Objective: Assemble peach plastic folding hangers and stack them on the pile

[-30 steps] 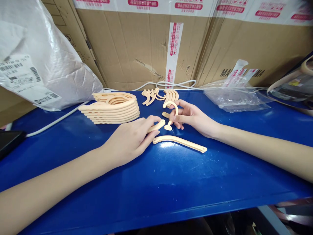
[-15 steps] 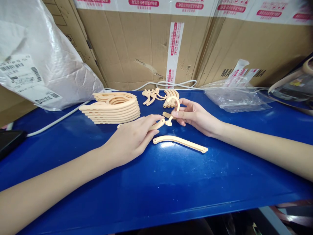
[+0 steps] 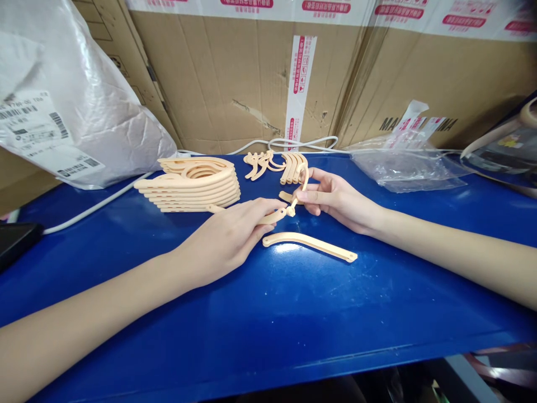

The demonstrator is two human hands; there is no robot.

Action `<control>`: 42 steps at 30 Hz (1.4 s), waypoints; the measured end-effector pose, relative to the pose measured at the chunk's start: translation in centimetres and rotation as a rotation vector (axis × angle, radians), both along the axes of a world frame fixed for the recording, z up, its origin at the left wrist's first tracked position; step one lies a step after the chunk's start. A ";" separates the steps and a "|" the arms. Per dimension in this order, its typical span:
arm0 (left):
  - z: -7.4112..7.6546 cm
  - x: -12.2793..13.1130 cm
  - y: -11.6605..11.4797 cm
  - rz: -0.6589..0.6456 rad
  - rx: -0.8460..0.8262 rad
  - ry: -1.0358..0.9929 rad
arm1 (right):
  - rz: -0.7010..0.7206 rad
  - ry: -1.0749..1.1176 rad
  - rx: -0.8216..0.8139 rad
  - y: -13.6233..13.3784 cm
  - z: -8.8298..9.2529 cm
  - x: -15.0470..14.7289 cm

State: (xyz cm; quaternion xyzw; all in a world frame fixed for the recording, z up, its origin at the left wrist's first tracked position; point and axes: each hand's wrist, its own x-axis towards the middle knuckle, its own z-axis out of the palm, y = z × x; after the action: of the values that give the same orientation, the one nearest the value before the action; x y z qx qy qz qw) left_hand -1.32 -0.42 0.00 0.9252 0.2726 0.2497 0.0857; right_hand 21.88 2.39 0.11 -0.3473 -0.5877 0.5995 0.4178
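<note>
My left hand is closed around a beige plastic hanger arm; one end juts out past the thumb, the other shows behind the hand. Between the thumb and fingers of my right hand is a beige hanger hook, its curve upward and its round base down. That base is right at the tip of the hanger arm; whether they are joined I cannot tell. Another hanger arm lies loose on the blue table, just in front of my hands.
A stack of beige hangers stands at the left. Behind my hands are loose hooks and several hanger arms. A white cable, a silver package, clear plastic bags and cardboard boxes line the back.
The hook in my right hand has turned, its base now edge-on and closer to the arm. My left hand has shifted slightly right, and the arm's rear end has swung up.
</note>
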 end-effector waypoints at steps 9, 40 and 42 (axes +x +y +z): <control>-0.5 -0.4 0.3 -0.069 0.054 -0.049 | 0.034 0.004 -0.003 0.0 -0.2 0.1; -1.5 -0.8 0.4 -0.096 0.234 -0.049 | -0.003 -0.094 0.101 -0.4 -0.7 -0.2; -1.4 -0.8 0.4 -0.101 0.248 -0.037 | -0.011 -0.095 0.097 -0.4 -0.6 -0.3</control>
State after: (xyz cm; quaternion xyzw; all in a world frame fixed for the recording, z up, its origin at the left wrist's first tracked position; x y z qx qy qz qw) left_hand -2.15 -0.07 -1.37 0.9364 0.1911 0.2941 -0.0118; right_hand 21.62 1.96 -0.53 -0.3579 -0.6333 0.5510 0.4090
